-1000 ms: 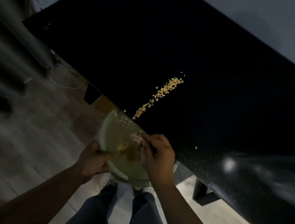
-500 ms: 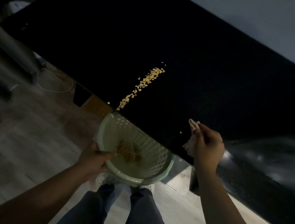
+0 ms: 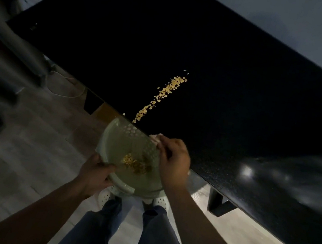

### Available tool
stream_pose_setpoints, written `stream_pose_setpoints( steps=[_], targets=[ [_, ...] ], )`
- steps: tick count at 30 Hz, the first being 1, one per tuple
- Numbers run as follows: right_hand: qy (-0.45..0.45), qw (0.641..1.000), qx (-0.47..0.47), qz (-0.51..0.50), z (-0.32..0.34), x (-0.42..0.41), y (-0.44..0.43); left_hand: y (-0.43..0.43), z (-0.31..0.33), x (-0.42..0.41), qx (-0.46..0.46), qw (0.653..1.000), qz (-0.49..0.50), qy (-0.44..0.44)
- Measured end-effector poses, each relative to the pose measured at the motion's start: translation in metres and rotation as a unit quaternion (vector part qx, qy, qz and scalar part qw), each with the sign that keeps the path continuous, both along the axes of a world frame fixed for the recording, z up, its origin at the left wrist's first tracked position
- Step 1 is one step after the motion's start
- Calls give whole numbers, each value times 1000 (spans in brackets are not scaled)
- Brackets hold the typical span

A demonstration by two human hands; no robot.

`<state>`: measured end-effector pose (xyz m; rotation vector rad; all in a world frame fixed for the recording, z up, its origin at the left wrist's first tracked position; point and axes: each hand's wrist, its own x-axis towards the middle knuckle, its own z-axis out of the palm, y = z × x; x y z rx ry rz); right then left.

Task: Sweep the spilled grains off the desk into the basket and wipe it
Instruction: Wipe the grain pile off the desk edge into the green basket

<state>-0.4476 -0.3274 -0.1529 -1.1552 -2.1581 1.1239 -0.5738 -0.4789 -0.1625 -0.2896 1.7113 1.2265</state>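
I see open wood floor (image 3: 27, 154) on the left. The left hand (image 3: 95, 171) grips the near rim of the pale basket (image 3: 120, 143), which is held just under the desk's front edge with a heap of grains (image 3: 134, 162) in its bottom. The spilled grains (image 3: 160, 97) run in a line from mid-desk to that edge, ending above the basket. The right hand (image 3: 174, 161) pinches a small cloth (image 3: 155, 138) at the edge. The black desk (image 3: 242, 96) stretches wide to the right.
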Motion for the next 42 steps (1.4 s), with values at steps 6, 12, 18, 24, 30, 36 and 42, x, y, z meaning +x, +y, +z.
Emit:
stream_pose_setpoints(
  steps=[6, 12, 18, 24, 30, 36, 42],
  targets=[
    [-8, 999, -13, 44, 8, -25, -43, -10, 11, -26, 24, 1000, -3, -14],
    [33, 997, -28, -61, 39, -35, -24, -17, 16, -55, 3, 999, -31, -8],
    [47, 993, 26, -109, 53, -41, 36, -7, 14, -74, -11, 999, -36, -16],
    [36, 993, 39, -102, 44, -62, 129, 10, 7, -83, -14, 999, -48, -11],
    [19, 994, 38, -105, 29, -92, 205, 27, 1, -81, -38, 999, -7, -23],
    [-26, 994, 21, -108, 1, -110, 246, 35, -3, -81, -49, 998, 2, -27],
    [-24, 998, 53, 5, -2, -132, 220, 34, -9, -84, -59, 998, 21, -20]
  ],
)
